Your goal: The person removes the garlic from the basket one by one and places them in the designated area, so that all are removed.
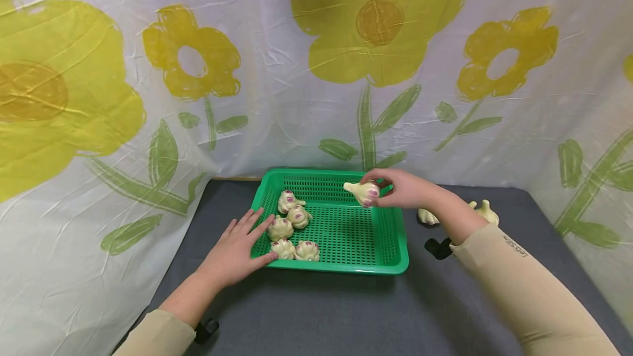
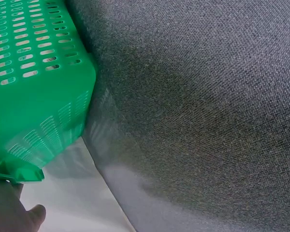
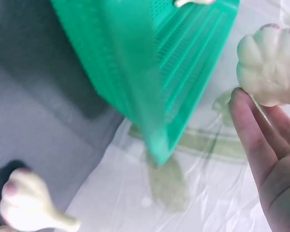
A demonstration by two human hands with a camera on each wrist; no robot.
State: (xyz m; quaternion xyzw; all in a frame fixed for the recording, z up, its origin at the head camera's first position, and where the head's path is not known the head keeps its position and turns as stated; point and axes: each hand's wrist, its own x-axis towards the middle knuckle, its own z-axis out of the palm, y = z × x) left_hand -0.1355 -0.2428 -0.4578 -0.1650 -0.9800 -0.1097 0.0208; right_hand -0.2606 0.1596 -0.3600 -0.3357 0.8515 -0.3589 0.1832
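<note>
My right hand point(image 1: 403, 188) pinches a garlic bulb point(image 1: 367, 193) over the right part of a green plastic basket point(image 1: 341, 267). The bulb is cream with purple patches, its stem pointing left; in the right wrist view the fingertips touch the underside of this garlic bulb point(image 3: 268, 65). Spread and fairly straight, the fingers of my left hand point(image 1: 232, 254) rest at the basket's left rim, with the thumb at its front left corner. Several garlic bulbs point(image 1: 298, 216) lie grouped inside the basket's left side. In the left wrist view only part of the left hand point(image 2: 12, 210) shows, below the basket's rim.
More garlic bulbs point(image 1: 487, 213) lie on the dark grey cloth point(image 1: 306, 312) right of the basket, partly hidden by the right forearm. Behind the table hangs a white curtain point(image 1: 277, 109) with yellow flowers. Each wrist wears a black strap.
</note>
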